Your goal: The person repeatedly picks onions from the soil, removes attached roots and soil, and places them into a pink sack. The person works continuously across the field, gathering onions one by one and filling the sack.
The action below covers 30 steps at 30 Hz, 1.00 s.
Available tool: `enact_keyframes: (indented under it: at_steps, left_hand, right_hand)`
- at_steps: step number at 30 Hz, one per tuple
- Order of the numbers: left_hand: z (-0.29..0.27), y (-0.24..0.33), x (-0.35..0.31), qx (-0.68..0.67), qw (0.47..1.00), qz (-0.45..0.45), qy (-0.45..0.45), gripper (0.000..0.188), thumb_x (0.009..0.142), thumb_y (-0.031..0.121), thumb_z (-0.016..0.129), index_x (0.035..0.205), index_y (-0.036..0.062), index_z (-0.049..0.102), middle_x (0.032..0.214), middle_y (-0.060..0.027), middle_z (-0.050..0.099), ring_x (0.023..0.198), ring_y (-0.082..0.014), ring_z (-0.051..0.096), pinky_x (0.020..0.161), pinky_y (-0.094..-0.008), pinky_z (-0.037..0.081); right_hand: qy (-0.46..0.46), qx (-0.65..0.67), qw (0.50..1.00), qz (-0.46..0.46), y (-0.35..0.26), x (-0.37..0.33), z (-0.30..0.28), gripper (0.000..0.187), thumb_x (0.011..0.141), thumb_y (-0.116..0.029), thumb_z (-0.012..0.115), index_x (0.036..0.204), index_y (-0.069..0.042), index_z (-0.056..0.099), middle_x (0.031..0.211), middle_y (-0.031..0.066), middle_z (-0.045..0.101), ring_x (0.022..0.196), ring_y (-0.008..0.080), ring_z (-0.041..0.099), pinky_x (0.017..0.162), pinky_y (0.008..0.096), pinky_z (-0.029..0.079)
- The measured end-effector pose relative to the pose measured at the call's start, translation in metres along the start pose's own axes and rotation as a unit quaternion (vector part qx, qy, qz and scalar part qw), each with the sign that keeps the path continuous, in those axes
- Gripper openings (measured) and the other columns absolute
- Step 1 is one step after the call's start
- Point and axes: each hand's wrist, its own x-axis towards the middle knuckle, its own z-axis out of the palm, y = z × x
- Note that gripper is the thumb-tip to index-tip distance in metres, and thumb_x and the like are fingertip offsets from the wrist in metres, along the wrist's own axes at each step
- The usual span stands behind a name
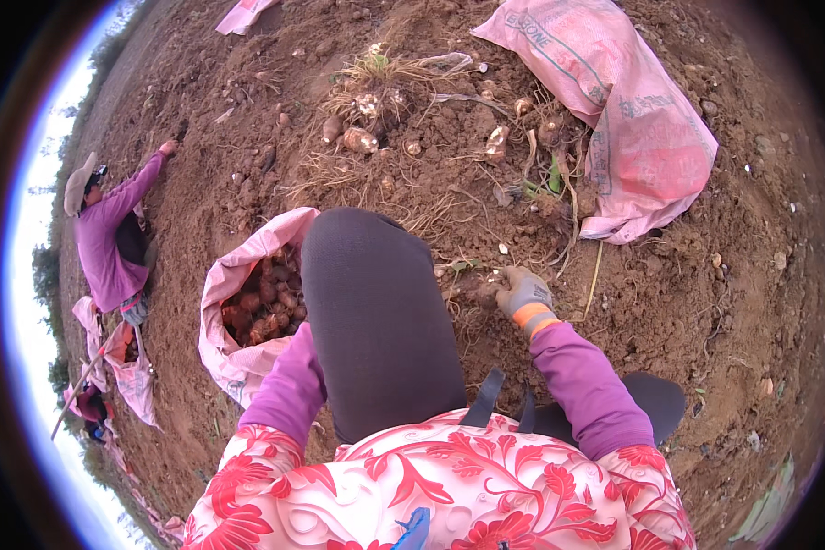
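Loose brown field soil [706, 302]: our grey-gloved right hand [522, 291] grips a muddy brown tuber [483, 294] at its fingertips, open pink woven sack [238, 362] kept close for dropping; left hand hidden, cannot tell.

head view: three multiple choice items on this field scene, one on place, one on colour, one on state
1. Where is the open sack of tubers?
A. at the person's left
B. at the person's right
C. behind the co-worker

2. What colour is the cuff of the glove on the right hand?
A. blue
B. orange
C. white

3. How is the far sack?
A. upright and full
B. lying flat on the soil
C. hung up

Answers: 1 A, it sits left of the knee; 2 B, an orange band shows at the wrist; 3 B, it lies slack on the soil.
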Motion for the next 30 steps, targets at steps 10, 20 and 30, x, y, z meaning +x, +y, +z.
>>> enact_keyframes:
  at_steps: [10, 20, 30]
  left_hand:
    - [0.062, 0.023, 0.123, 0.122, 0.989, 0.046, 0.069, 0.084, 0.087, 0.017, 0.072, 0.158, 0.0122, 0.029, 0.131, -0.0179, 0.066, 0.117, -0.0295, 0.067, 0.101, -0.0422, 0.050]
    - [-0.020, 0.078, 0.115, -0.017, 0.969, 0.227, -0.095, 0.098, 0.055, 0.045, 0.090, 0.136, 0.0020, 0.056, 0.130, -0.0232, 0.066, 0.123, -0.0369, 0.062, 0.103, -0.0422, 0.050]
    - [-0.031, 0.103, 0.116, -0.109, 0.946, 0.273, -0.134, 0.076, 0.076, 0.031, 0.081, 0.139, 0.0001, 0.055, 0.124, -0.0194, 0.068, 0.115, -0.0314, 0.065, 0.096, -0.0378, 0.052]
  right_hand:
    - [-0.114, 0.047, 0.980, 0.158, 0.037, -0.044, 0.049, 0.065, 0.091, -0.046, 0.069, 0.148, -0.019, 0.052, 0.149, 0.0188, 0.052, 0.138, 0.0378, 0.050, 0.116, 0.0442, 0.039]
    - [-0.068, 0.059, 0.969, 0.228, 0.045, -0.115, 0.035, 0.054, 0.087, -0.038, 0.072, 0.135, -0.014, 0.064, 0.132, 0.0196, 0.066, 0.127, 0.0343, 0.060, 0.107, 0.0420, 0.045]
    - [0.013, -0.018, 0.960, 0.280, -0.003, -0.105, -0.039, 0.052, 0.086, -0.053, 0.074, 0.115, -0.010, 0.072, 0.116, 0.0209, 0.071, 0.111, 0.0358, 0.067, 0.096, 0.0430, 0.051]
